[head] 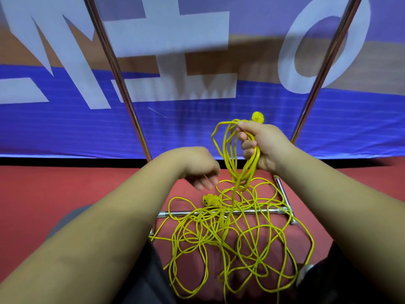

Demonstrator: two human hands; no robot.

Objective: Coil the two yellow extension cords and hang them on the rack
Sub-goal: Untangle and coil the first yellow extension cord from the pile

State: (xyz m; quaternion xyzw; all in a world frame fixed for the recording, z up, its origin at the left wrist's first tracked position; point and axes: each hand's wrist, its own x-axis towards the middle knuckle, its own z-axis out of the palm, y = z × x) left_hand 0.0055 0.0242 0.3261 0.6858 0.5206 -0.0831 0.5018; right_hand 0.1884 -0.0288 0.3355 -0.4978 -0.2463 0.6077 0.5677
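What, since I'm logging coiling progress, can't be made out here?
Head view only:
Rack: top cut off by the upper edge.
Left hand: motion-blurred, grip unclear.
Coil: right hand hides its loop count.
Floor tangle: overlapping strands can't be told apart.

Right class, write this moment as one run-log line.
phase: coiling | right hand: grips coil | left hand: holds nothing | loose cord: tangled over rack base

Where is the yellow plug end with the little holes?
The socket end lies near the middle of the head view on the red floor, just below the left hand and beside the rack's bottom bar.
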